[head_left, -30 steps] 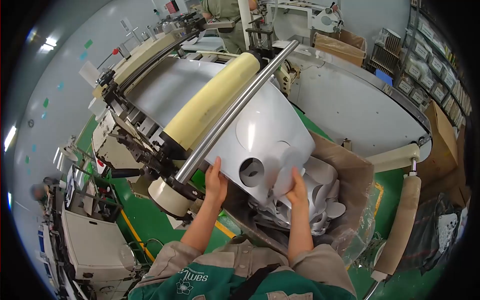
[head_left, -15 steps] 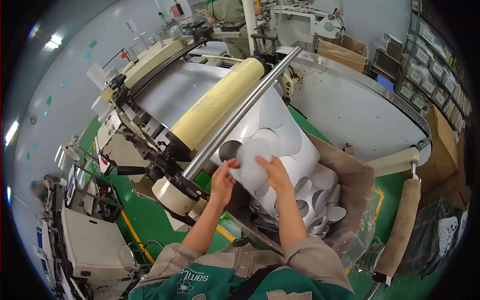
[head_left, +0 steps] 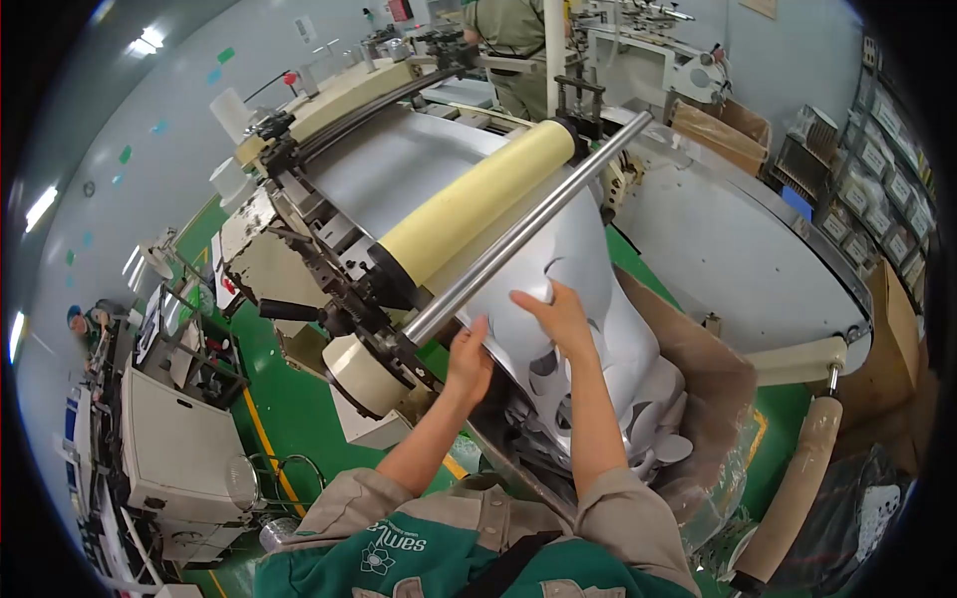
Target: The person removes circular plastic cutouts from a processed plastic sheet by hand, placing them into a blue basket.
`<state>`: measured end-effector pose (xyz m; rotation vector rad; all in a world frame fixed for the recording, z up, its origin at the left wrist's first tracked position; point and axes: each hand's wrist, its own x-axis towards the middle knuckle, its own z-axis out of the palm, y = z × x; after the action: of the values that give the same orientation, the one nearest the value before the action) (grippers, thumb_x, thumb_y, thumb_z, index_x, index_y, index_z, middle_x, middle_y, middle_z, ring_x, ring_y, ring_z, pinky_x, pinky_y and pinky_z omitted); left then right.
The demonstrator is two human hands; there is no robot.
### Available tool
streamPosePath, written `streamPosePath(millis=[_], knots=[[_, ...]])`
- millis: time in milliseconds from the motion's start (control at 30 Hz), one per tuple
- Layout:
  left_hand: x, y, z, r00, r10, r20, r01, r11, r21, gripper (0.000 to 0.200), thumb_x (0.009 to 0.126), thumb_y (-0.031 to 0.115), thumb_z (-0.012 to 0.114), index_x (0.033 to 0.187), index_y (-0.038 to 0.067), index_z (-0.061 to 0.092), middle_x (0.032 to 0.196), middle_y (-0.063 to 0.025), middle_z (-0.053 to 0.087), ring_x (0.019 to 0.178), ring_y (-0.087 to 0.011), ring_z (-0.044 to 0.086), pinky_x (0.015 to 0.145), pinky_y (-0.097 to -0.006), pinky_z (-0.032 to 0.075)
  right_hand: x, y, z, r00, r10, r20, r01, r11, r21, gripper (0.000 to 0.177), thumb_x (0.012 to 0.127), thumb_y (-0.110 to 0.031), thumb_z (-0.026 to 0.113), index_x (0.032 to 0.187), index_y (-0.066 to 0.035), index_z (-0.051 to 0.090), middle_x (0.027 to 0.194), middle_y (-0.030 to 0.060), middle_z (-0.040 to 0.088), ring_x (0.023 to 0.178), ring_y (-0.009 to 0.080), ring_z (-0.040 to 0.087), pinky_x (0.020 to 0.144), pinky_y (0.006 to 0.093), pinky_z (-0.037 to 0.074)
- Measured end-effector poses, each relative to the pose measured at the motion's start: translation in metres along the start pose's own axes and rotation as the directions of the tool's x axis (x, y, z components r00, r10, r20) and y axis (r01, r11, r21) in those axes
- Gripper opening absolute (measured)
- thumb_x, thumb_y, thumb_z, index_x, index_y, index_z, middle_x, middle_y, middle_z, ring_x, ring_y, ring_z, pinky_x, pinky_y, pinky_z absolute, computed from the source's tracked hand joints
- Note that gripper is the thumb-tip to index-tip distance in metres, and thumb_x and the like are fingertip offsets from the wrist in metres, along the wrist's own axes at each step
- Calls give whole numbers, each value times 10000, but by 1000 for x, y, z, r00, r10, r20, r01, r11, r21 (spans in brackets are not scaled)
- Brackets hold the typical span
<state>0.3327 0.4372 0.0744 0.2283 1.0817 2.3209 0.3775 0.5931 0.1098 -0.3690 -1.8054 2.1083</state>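
A silvery-white sheet (head_left: pixel 573 244) with round cut-outs hangs below a metal bar (head_left: pixel 528 227) and bunches up in a plastic-lined box (head_left: pixel 713 399). My left hand (head_left: pixel 471 364) is at the sheet's left edge, just under the bar; its fingertips are partly hidden there and seem to pinch the edge. My right hand (head_left: pixel 560 317) lies against the front of the sheet, thumb stretched to the left and apart from the fingers. Dark round openings show in the sheet just below my right hand.
Behind the bar a yellow roller (head_left: pixel 478 199) spans the machine, with flat silvery sheet (head_left: pixel 399 164) beyond it. A black handle (head_left: pixel 289 311) juts out left. To the right stand a white panel (head_left: pixel 738 229) and a brown roll (head_left: pixel 797 488). Another person (head_left: pixel 508 40) stands behind the machine.
The pale disc that was between my hands no longer shows there. My hands are now farther apart and against the hanging sheet. The view has shifted slightly.
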Motion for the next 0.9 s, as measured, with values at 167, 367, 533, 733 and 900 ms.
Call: streamPosePath(millis=[167,367,533,733,900], knots=[[-6,-2,-6,999,-54,6,54,998,30,355,913,255,470,1162,2,474,1118,-81,559,1015,-167,540,884,-320,418,-6,27,-3,998,54,36,-62,962,264,355,750,-165,680,1016,49,582,922,87,621,790,160,590,703,282,475],[0,19,5,991,19,133,11,975,-222,611,929,411,249,1343,-36,206,1416,-178,206,1309,-263,227,1071,-401,190,-45,67,-84,936,228,-269,163,398,903,415,839,-236,607,1183,-58,460,1065,34,547,1004,181,519,869,343,426],[-20,-33,-35,932,-283,225,359,649,-671,504,838,192,353,1304,1,335,1341,-130,380,1250,-281,339,1050,-430,241,-50,75,-138,904,140,-404,247,600,761,405,800,-253,647,1131,-59,517,1050,47,575,950,169,552,830,310,453],[76,-105,-54,983,-173,57,164,976,145,428,908,265,394,1272,39,385,1295,-101,426,1175,-287,419,998,-441,323,-21,6,-154,992,-64,-107,18,923,-383,585,673,-162,724,1193,-25,494,1055,140,584,873,225,591,769,324,457],[115,-124,-46,965,-264,8,263,959,-100,444,912,292,374,1278,41,375,1302,-99,418,1187,-281,405,1010,-436,303,19,-7,-164,999,33,11,-3,390,-921,922,614,-174,743,1373,-288,231,1008,168,586,930,355,546,807,408,432]])
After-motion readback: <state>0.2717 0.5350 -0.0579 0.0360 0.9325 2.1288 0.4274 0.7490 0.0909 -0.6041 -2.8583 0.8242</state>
